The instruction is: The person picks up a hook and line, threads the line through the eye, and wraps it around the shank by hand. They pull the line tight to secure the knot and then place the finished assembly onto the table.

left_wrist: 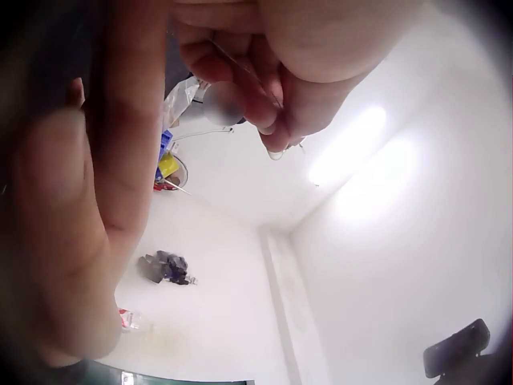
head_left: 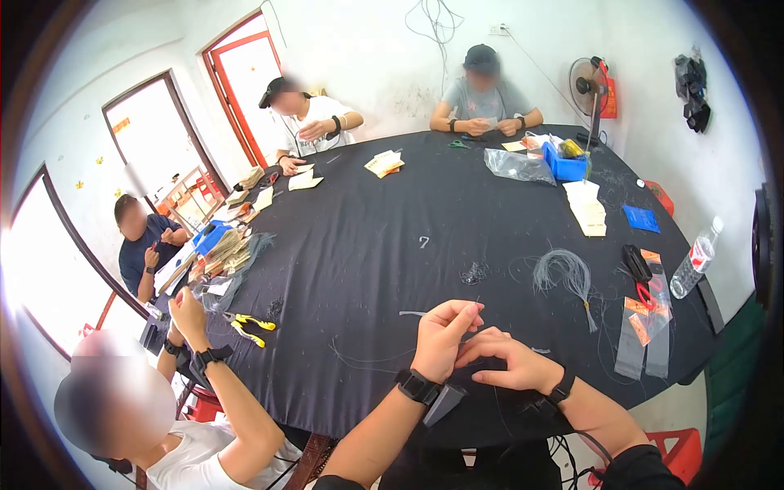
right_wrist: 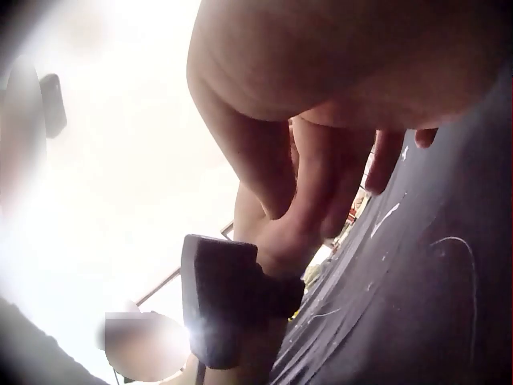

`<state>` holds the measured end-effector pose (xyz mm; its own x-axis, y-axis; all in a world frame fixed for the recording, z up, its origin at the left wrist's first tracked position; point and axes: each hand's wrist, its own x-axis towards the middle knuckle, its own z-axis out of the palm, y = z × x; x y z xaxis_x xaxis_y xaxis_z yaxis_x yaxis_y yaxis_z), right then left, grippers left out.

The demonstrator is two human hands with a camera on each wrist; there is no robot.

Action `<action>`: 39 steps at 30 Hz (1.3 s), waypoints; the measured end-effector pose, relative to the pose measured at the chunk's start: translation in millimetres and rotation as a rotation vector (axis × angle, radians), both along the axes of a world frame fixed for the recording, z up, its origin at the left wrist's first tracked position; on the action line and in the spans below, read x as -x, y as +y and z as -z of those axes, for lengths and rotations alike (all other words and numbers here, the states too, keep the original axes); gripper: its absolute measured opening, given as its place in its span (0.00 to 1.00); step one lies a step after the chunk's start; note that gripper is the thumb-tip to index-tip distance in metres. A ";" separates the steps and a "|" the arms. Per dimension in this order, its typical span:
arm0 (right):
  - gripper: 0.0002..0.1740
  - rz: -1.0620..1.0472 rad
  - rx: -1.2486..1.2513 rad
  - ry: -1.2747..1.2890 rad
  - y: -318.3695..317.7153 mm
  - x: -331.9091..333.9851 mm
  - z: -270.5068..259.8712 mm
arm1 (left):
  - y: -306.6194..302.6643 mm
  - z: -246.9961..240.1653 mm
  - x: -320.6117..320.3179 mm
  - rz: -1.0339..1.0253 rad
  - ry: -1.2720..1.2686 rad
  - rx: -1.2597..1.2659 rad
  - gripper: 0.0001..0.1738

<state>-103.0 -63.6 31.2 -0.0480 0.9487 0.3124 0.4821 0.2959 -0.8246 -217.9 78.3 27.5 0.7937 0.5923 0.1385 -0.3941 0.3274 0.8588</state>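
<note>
My left hand (head_left: pixel 445 335) is raised over the near side of the black-covered table (head_left: pixel 351 237). Its thumb and forefinger pinch a thin clear line (left_wrist: pixel 276 154), which forms a tiny loop at the fingertips in the left wrist view. Close beside it is my right hand (head_left: pixel 513 361), palm down, with loosely bent fingers reaching the left hand's heel and the thumb apart from them. In the right wrist view the right hand's fingers (right_wrist: pixel 317 168) overlap the left hand, and nothing shows in their grasp.
Beyond my hands lie a small tangle of line (head_left: pixel 474 273) and a tied grey hank (head_left: pixel 563 273). To the right are red-handled scissors (head_left: pixel 645 294), plastic packets (head_left: pixel 630 347) and a bottle (head_left: pixel 697 260). Yellow-handled pliers (head_left: pixel 249 327) lie left, near a seated person (head_left: pixel 220 441). Several others sit around the table.
</note>
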 end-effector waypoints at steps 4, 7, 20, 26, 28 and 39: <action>0.15 -0.090 0.108 0.266 -6.9 -2.0 -8.4 | 3.9 -1.2 0.4 -0.067 0.016 -0.026 0.07; 0.14 -0.173 0.163 0.546 -10.4 -5.2 -12.7 | 8.8 -2.5 0.6 -0.114 0.020 -0.004 0.07; 0.17 -0.113 0.021 0.095 -2.3 12.9 7.3 | -3.1 0.0 5.9 0.092 -0.148 0.073 0.05; 0.15 -0.225 0.127 0.373 -10.0 -7.9 -14.3 | 3.2 -8.1 5.4 -0.024 -0.128 0.061 0.07; 0.15 -0.253 0.095 0.539 -15.4 -14.5 -23.0 | 5.7 -8.6 3.6 -0.088 -0.117 0.091 0.08; 0.08 -0.159 -0.452 0.869 -30.7 -53.5 -20.6 | 10.7 -3.9 2.0 -0.074 -0.086 0.084 0.07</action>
<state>-49.5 -94.3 51.9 0.2529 0.7343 0.6300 -0.3092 0.6783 -0.6666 -219.9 89.0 31.4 0.7347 0.6612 0.1519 -0.4910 0.3638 0.7915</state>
